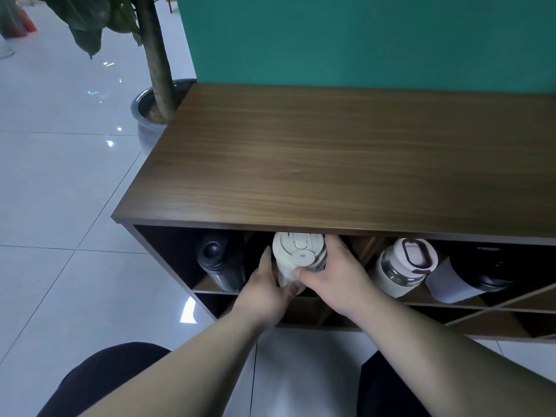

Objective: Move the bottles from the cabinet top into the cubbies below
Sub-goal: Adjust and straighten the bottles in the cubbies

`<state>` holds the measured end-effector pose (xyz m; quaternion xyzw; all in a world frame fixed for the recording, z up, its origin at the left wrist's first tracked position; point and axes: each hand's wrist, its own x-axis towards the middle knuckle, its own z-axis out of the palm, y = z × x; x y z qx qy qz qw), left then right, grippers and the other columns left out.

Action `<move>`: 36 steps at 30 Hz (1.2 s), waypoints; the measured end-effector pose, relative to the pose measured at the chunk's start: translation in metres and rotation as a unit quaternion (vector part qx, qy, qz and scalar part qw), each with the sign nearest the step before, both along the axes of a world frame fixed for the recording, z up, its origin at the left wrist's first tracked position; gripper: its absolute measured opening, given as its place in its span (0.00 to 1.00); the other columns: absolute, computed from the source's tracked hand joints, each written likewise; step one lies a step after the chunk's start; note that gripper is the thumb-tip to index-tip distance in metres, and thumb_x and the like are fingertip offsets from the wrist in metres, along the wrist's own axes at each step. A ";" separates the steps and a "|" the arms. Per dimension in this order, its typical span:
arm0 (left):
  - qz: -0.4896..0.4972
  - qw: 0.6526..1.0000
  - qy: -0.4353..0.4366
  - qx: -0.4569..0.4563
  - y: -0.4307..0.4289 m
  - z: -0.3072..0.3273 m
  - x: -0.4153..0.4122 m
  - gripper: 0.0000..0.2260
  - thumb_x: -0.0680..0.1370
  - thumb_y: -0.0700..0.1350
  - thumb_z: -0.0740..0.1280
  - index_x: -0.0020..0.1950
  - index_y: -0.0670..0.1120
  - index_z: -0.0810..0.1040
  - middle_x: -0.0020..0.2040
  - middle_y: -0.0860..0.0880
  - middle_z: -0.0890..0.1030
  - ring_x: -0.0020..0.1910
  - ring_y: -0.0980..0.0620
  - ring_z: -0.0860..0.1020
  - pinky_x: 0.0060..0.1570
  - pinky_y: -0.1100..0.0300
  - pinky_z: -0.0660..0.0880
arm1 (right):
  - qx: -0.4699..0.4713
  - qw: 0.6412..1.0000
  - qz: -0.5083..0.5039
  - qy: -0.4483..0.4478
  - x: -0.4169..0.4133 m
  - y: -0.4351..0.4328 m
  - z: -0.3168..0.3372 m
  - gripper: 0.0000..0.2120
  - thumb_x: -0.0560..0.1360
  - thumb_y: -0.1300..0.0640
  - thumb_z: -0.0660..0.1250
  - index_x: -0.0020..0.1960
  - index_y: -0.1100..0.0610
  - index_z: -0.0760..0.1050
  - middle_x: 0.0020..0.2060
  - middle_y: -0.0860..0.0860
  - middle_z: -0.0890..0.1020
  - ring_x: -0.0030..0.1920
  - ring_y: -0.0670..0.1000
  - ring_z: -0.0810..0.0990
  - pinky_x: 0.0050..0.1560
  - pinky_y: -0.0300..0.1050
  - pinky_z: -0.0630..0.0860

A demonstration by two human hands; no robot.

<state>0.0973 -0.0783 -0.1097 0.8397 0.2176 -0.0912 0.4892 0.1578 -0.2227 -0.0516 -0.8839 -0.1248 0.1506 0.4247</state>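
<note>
A cream white bottle [296, 254] with a flip lid sits in the second cubby of the top row, just under the front edge of the wooden cabinet top [346, 164]. My left hand [264, 293] grips its left side and underside. My right hand [334, 275] wraps its right side, thumb across the front. A black bottle [221, 263] stands in the cubby to the left. To the right lean a clear bottle with a pink lid [403, 266] and a grey and black bottle [469, 278]. No bottles stand on the cabinet top.
A potted plant [156, 94] in a grey pot stands by the cabinet's left end. A teal wall [361, 34] rises behind. The lower cubby row [421, 322] has slanted dividers. White tiled floor lies to the left, and my dark-clothed knees [105, 377] are below.
</note>
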 end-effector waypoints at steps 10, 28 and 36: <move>-0.022 1.000 0.002 0.015 0.002 -0.012 0.003 0.26 0.78 0.56 0.72 0.74 0.56 0.67 0.60 0.59 0.82 0.61 0.54 0.81 0.57 0.58 0.75 | -0.008 1.000 0.000 -0.009 0.002 0.002 -0.006 0.30 0.67 0.51 0.77 0.67 0.48 0.71 0.63 0.45 0.76 0.64 0.46 0.75 0.65 0.44 0.71; -0.026 0.999 0.036 0.010 0.003 -0.016 -0.003 0.28 0.75 0.59 0.72 0.72 0.57 0.68 0.62 0.59 0.81 0.62 0.57 0.79 0.60 0.58 0.75 | -0.011 1.000 0.008 -0.003 -0.003 0.000 -0.004 0.32 0.65 0.49 0.77 0.65 0.48 0.67 0.62 0.44 0.73 0.64 0.46 0.74 0.61 0.42 0.70; -0.085 0.979 0.170 0.072 0.048 -0.112 -0.012 0.22 0.67 0.59 0.66 0.62 0.64 0.78 0.58 0.57 0.85 0.58 0.54 0.83 0.56 0.51 0.82 | -0.171 0.927 0.260 -0.207 -0.054 0.012 0.030 0.47 0.75 0.42 0.63 0.80 0.51 0.34 0.81 0.46 0.37 0.78 0.44 0.31 0.75 0.38 0.31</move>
